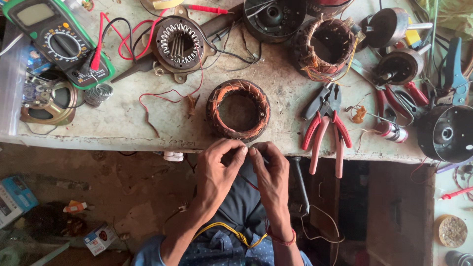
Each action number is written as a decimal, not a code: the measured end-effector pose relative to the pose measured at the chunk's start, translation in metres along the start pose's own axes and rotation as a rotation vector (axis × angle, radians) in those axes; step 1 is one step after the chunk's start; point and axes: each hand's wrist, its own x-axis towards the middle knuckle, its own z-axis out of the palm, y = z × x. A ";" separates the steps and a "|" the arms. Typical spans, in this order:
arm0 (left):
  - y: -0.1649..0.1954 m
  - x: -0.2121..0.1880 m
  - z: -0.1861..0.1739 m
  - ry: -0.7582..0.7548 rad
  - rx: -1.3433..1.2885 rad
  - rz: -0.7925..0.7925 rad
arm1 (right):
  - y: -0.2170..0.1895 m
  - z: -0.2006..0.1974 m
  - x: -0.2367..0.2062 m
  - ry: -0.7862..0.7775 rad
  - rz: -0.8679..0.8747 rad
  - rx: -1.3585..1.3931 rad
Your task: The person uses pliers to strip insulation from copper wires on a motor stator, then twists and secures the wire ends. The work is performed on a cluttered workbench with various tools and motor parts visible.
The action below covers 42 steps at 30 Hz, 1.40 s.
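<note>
My left hand (218, 170) and my right hand (270, 170) meet just below the workbench edge, fingertips pinched together on a thin wire (249, 183) that runs down between them. Right above the hands, near the bench's front edge, sits a ring-shaped motor stator (238, 110) wound with copper wire. Whether the pinched wire joins that stator is too fine to tell.
On the bench lie a green multimeter (59, 39) with red and black leads, a metal stator core (178, 43), another wound stator (325, 47), red-handled pliers (326, 129), round motor housings (446, 133) and a solder coil (98, 93). Small boxes (17, 197) lie on the floor.
</note>
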 end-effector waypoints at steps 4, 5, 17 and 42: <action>-0.003 -0.003 0.001 0.000 -0.008 0.009 | 0.001 -0.001 -0.001 -0.007 0.022 0.098; -0.004 -0.003 0.000 -0.004 0.005 0.016 | 0.001 -0.001 -0.001 -0.009 0.008 0.120; -0.006 -0.005 -0.001 -0.013 0.043 0.045 | 0.004 -0.001 -0.003 -0.028 0.056 0.247; -0.010 -0.004 0.000 -0.010 0.103 0.115 | 0.014 0.000 -0.006 0.009 -0.042 0.191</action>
